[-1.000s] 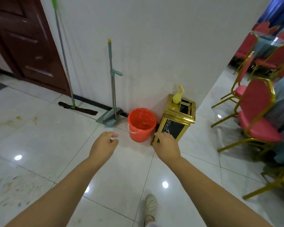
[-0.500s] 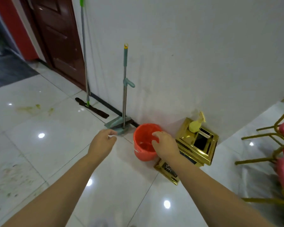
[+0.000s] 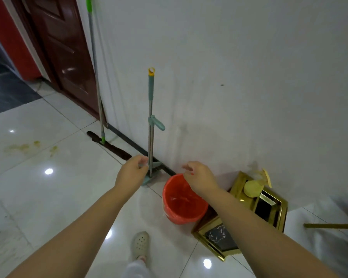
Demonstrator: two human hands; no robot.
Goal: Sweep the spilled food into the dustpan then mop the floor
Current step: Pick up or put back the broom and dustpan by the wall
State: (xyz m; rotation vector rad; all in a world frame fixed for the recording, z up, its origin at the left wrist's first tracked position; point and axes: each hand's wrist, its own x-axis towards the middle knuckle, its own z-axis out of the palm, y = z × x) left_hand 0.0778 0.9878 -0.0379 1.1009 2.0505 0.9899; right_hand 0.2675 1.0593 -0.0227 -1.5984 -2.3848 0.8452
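The teal-handled dustpan [image 3: 151,117] stands upright against the white wall, its pan on the floor. My left hand [image 3: 132,174] is stretched toward the lower part of its pole, fingers loosely curled with the tips just short of it and nothing gripped. My right hand [image 3: 199,177] hovers over the far rim of the orange bucket [image 3: 184,205], fingers apart and empty. A mop with a green and metal handle [image 3: 94,67] leans on the wall further left, its dark flat head [image 3: 111,146] on the tiles. Yellowish spilled food [image 3: 22,147] smears the floor at the left.
A gold bin [image 3: 239,235] with a yellow spray bottle [image 3: 253,187] on top stands right of the bucket. A dark wooden door [image 3: 62,47] is at the back left. My shoe [image 3: 140,244] is on the white tiles below. A gold chair leg [image 3: 329,225] pokes in at the right.
I have moved closer and turned left. Both hands have reached further forward: the left from open floor up to the dustpan pole, the right from the bin across to above the bucket.
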